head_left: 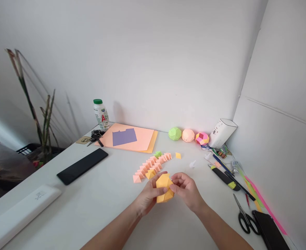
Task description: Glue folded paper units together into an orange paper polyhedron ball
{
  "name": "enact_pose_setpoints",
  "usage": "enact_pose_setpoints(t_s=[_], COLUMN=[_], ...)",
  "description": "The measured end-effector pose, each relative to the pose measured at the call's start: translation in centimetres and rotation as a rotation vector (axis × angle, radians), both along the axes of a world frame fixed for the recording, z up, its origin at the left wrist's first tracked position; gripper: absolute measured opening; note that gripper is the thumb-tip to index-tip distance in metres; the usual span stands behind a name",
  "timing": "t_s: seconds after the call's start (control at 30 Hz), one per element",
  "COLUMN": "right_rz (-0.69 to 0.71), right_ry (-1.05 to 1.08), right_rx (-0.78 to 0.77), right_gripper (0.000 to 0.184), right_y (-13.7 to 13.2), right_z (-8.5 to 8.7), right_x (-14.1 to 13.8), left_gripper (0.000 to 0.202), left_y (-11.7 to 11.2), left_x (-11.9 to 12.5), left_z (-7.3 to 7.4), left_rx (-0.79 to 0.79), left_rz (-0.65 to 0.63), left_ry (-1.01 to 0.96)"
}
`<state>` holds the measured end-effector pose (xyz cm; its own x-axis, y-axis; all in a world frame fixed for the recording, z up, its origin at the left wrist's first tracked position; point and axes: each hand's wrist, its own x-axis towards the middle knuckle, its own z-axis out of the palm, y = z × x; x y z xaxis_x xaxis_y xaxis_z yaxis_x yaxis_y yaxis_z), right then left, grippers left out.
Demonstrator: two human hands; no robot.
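Yellow paper ball (164, 181) is held over the table (103, 215) in the left hand (148, 195), whose thumb is laid across its front, while its right side is pinched between the thumb and fingertips of the right hand (188, 190). Most of the rounded body appears to be assembled; a pointed corner is left sticking up at the top, and whether the far side is closed cannot be told. Both forearms are angled inward from below, so that the hands are brought close together. Just beyond, folded peach pieces (137, 178) are lined up in rows, unjoined, with a yellow piece (150, 174) beside them. Farther back, green (175, 133), peach (188, 135) and multicoloured balls (202, 138) are set near the wall (155, 69).
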<state>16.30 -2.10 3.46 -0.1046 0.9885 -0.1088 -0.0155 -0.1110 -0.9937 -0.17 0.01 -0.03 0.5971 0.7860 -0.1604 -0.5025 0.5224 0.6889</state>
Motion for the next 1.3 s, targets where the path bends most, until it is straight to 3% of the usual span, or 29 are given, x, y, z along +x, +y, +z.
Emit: enact_pose_setpoints(t_s=[0.23, 0.43, 0.53, 0.73, 1.0, 1.3], right_rz=[-0.009, -0.155, -0.198, -0.173, -0.195, -0.144], right_ry=[0.015, 0.05, 0.066, 0.076, 0.132, 0.139], right_rx=[-0.03, -0.006, 0.003, -0.002, -0.022, -0.011], right_gripper=[0.028, 0.026, 0.028, 0.026, 0.026, 0.024], right_y=[-0.08, 0.37, 0.42, 0.31, 0.32, 0.22], right_z=[0.32, -0.05, -0.22, -0.13, -0.6, -0.44], right_x=[-0.06, 0.35, 0.37, 0.18, 0.14, -0.06], left_gripper=[0.065, 0.073, 0.068, 0.046, 0.054, 0.047], left_y=[0.03, -0.02, -0.01, -0.05, -0.09, -0.07], left_x=[0.02, 0.11, 0.17, 0.17, 0.22, 0.3], left_z=[-0.14, 0.17, 0.46, 0.8, 0.72, 0.65], left_rx=[-0.017, -0.029, -0.033, 0.031, 0.034, 0.12], left_rz=[0.021, 0.007, -0.01, -0.023, -0.023, -0.046], left_ry=[0.004, -0.005, -0.022, -0.064, -0.072, -0.083])
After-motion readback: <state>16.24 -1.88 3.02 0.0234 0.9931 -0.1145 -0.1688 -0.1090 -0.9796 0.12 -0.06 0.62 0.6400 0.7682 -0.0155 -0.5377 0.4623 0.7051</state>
